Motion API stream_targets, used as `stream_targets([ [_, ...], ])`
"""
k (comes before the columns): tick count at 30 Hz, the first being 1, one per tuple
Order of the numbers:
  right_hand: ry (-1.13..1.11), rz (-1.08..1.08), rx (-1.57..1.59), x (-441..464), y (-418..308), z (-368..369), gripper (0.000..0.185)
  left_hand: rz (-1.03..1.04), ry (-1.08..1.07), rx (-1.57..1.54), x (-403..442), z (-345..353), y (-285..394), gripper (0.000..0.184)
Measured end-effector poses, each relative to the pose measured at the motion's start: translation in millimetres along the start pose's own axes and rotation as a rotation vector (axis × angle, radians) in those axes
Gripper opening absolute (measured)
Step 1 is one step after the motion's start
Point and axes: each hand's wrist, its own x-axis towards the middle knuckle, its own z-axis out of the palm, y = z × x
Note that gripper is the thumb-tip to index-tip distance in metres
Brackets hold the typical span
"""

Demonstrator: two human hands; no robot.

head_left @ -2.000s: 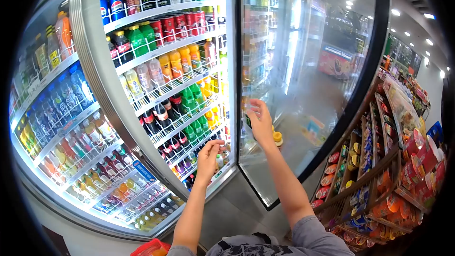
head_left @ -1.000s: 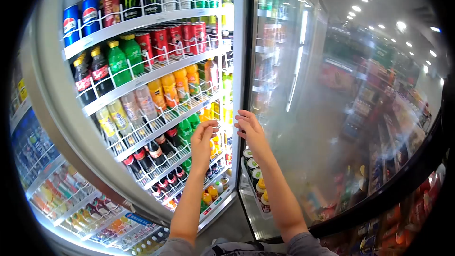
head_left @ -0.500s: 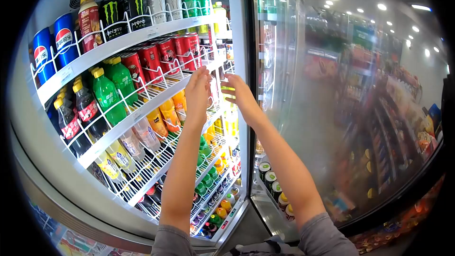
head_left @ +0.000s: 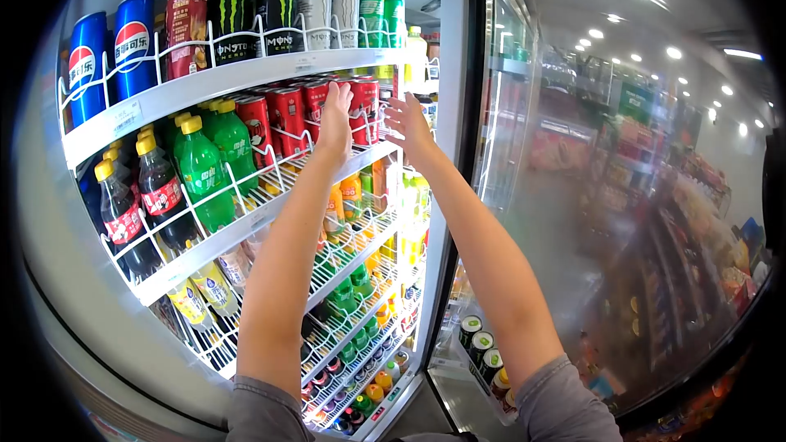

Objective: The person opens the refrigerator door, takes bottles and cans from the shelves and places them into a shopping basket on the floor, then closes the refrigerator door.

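Note:
My left hand (head_left: 336, 121) is raised in front of the row of red cans (head_left: 286, 119), its fingers stretched up and nothing in it. To its right, my right hand (head_left: 412, 125) faces it with fingers spread, near the right end of the same shelf. A gap separates the two palms. Part of the red can row is hidden behind my left hand; I cannot tell whether its fingers touch the cans. Green bottles (head_left: 202, 170) with yellow caps and dark cola bottles (head_left: 161, 192) stand left of the cans.
On the top shelf (head_left: 246, 65) are blue cans (head_left: 134, 45), a brown bottle (head_left: 187, 24), black cans (head_left: 230, 20), white cans and green cans. White wire rails front the shelves. A fogged glass door (head_left: 565, 196) stands open at right. More cans (head_left: 481, 345) sit low by the door.
The view has shifted, so the shelves sit closer and further right. Both hands have moved up and forward to the red can shelf, still apart and holding nothing.

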Motion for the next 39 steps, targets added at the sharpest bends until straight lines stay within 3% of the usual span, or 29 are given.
stream_targets([
  [5, -0.034, -0.037, 0.101, 35.0, 18.3, -2.0, 0.081, -0.053, 0.069, 0.108, -5.1, 26.6, 14.3, 0.065],
  [7, -0.011, -0.049, 0.042, 48.1, 23.3, 0.6, 0.081, -0.067, 0.119, 0.127, 10.0, 26.1, 5.9, 0.062],
  [9, -0.008, -0.075, 0.012, 55.6, 22.1, 3.5, 0.081, -0.116, 0.241, 0.240, 32.9, 18.6, -14.2, 0.046],
  [12, 0.048, -0.069, -0.138, 69.3, 21.3, 3.7, 0.077, -0.076, 0.216, 0.233, 49.3, 13.8, -23.9, 0.038],
  [17, 0.001, -0.003, -0.305, 101.7, 33.5, -2.3, 0.079, -0.238, 0.240, 0.245, 62.4, 12.7, -26.1, 0.041],
  [21, 0.008, -0.026, -0.488, 106.2, 33.4, -1.5, 0.070, -0.185, 0.266, 0.262, 68.9, 10.1, -34.3, 0.044],
  [24, 0.068, -0.096, -0.312, 100.1, 36.1, -1.8, 0.066, -0.252, 0.197, 0.151, 52.8, 19.2, -20.6, 0.045],
  [26, 0.054, -0.082, -0.356, 98.1, 38.4, -11.1, 0.062, -0.231, 0.180, 0.347, 40.5, 27.4, -13.4, 0.049],
  [28, 0.091, -0.198, -0.195, 91.9, 42.2, -13.3, 0.059, -0.235, 0.175, 0.401, 40.1, 28.3, -12.5, 0.052],
  [30, 0.117, -0.238, -0.159, 86.9, 46.0, -13.7, 0.057, -0.055, 0.128, 0.402, 45.3, 23.3, -23.6, 0.055],
  [32, 0.164, -0.343, -0.086, 83.5, 45.5, -13.1, 0.055, -0.038, 0.084, 0.389, 31.8, 27.1, -17.5, 0.054],
  [34, 0.156, -0.375, -0.073, 66.4, 36.9, -10.1, 0.053, 0.118, 0.094, 0.643, 23.0, 30.8, -16.5, 0.053],
  [36, 0.218, -0.422, -0.086, 55.1, 33.0, -7.6, 0.052, 0.171, 0.061, 0.631, 26.3, 23.7, -27.4, 0.052],
  [38, 0.218, -0.444, -0.087, 49.0, 32.6, -7.2, 0.049, 0.416, 0.011, 0.698, 19.8, 24.8, -31.3, 0.058],
  [39, 0.243, -0.511, -0.076, 44.0, 32.8, -5.0, 0.049, 0.415, 0.009, 0.698, 14.7, 27.8, -29.2, 0.058],
])
